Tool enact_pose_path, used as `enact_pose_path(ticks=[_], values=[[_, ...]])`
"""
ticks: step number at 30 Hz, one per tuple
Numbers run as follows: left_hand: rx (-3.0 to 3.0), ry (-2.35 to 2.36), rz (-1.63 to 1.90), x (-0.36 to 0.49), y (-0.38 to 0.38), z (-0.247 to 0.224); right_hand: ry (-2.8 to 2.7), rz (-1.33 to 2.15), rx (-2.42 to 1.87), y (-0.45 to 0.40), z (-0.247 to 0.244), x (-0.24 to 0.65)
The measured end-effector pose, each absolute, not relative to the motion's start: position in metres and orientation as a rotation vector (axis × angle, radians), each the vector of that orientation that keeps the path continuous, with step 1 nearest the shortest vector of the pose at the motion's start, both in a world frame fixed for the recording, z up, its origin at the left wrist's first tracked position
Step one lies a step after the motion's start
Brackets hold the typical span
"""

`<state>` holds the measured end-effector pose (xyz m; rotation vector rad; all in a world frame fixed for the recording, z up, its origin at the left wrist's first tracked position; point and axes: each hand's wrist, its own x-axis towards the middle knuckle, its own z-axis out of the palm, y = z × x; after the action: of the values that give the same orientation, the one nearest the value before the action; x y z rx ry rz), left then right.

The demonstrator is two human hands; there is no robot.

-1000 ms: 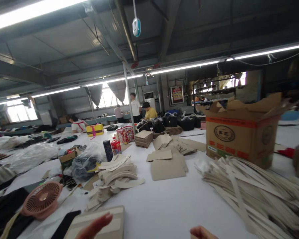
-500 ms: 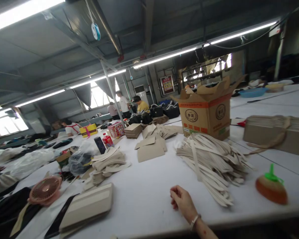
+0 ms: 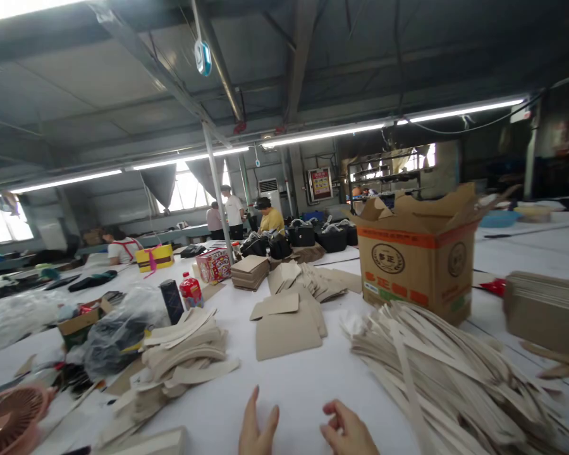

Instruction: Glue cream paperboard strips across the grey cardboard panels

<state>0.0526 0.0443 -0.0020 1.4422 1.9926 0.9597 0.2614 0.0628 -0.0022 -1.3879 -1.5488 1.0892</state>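
Strips (image 3: 455,366) lie slantwise, right of the right hand (image 3: 348,431), its grip half curled, seemingly empty; left hand (image 3: 256,430) spread, holding nothing.

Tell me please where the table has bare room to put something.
Bare tabletop lies between the curved pieces and the long strips, nearer than the flat sheets; the left hand and right hand are over it. Crowded: around the plastic bag.

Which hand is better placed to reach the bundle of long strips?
Right, most likely: the right hand looks empty and is nearer the bundle of long strips. The left hand also looks empty but is farther away.
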Motion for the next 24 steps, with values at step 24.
enact_pose_path(ticks=[24], values=[[1.724,2.395,0.506,0.043,0.201,0.0,-2.392,0.21,-1.422,0.367,0.049,0.169]])
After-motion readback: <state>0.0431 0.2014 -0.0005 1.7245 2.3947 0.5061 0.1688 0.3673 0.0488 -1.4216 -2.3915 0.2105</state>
